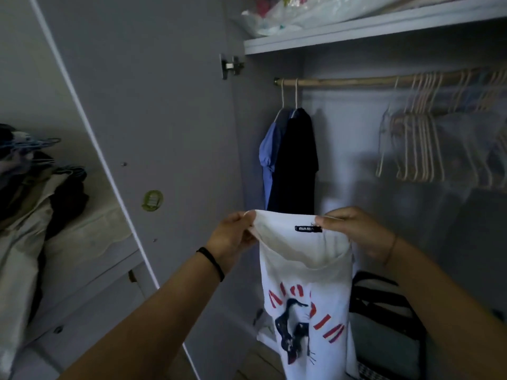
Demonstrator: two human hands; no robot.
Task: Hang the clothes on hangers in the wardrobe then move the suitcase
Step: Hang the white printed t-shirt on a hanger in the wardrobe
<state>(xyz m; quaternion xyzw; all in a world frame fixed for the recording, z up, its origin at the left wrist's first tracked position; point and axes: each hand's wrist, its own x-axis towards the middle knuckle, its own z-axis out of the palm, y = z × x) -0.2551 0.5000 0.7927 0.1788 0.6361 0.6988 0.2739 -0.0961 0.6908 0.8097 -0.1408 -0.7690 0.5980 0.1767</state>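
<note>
Your left hand (pixel 233 234) and right hand (pixel 354 231) each pinch the neckline of a white T-shirt (pixel 307 297). The fingers curl over the fabric on either side of the collar, with the black label (pixel 308 229) between them. You hold the shirt up in front of the open wardrobe, and it hangs straight down from your grip. Its red-lettered print with a dark figure faces you.

Behind it, a wooden rail (pixel 343 82) runs under the shelf (pixel 356 37). At the rail's left end, a blue shirt (pixel 266 160) and a dark garment (pixel 299 160) hang side by side, touching. A cluster of empty hangers (pixel 417 144) sits well apart from them, toward the right.

Plastic bags (pixel 288 15) lie on the shelf above. The wardrobe door (pixel 164 119) stands open to your left, with a pile of clothes (pixel 33 198) beyond it. A dark bag (pixel 384 325) sits low in the wardrobe, just beside the shirt's hem.
</note>
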